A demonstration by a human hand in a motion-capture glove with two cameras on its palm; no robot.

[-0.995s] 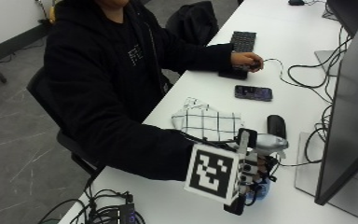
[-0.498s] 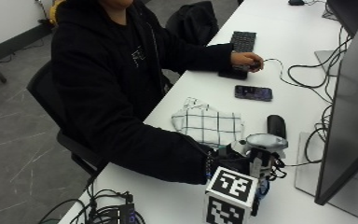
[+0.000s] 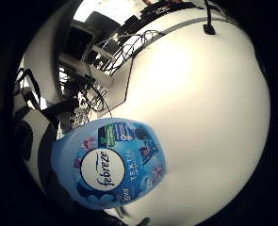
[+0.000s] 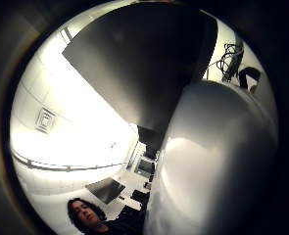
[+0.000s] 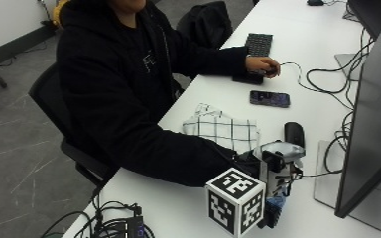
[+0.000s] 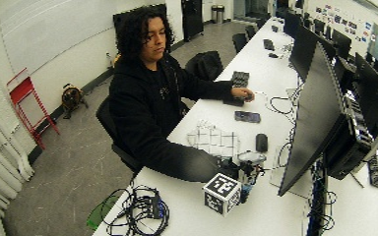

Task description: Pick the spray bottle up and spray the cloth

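The spray bottle stands upright on the table, long axis vertical, against my gloved right hand. I cannot tell how the hand is set. The checked cloth lies at 11 o'clock from the bottle, near.

The spray bottle stood on the table right by the person's right hand, with the cloth lying just beyond them, near the table's edge. The mouse lay beside the cloth, toward the monitor, and the phone lay farther along. Past the phone, the bare left hand rested next to the keyboard.
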